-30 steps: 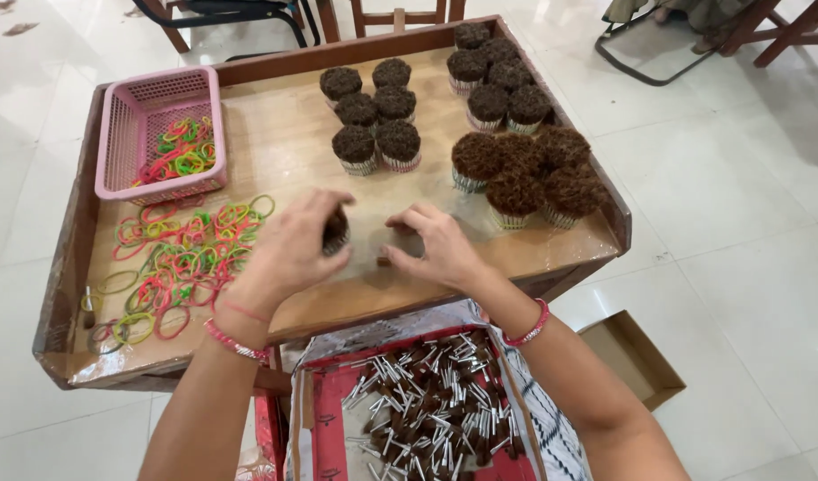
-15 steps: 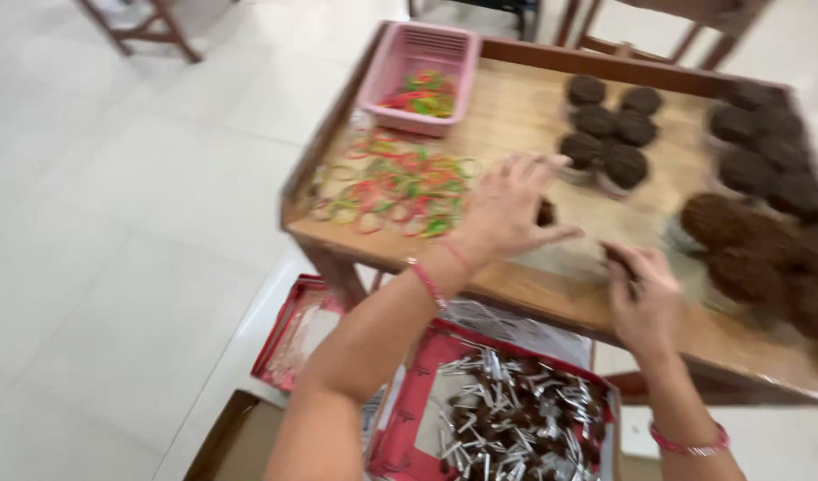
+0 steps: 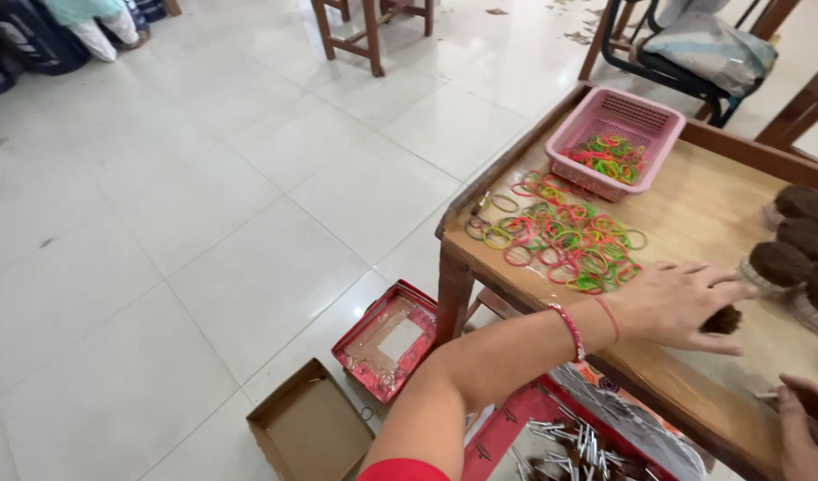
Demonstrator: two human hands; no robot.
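The left hand lies flat, fingers spread, over a crumbly brown clump beside thin rubber bands; the right hand's grip is unclear.

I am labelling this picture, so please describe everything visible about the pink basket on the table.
The pink basket is a small rectangular tray of plastic with perforated, lattice-like walls and a thicker rim. It sits flat at the far left corner of the wooden table, holding a small heap of coloured rubber bands. More bands lie loose just in front. No hand touches it.
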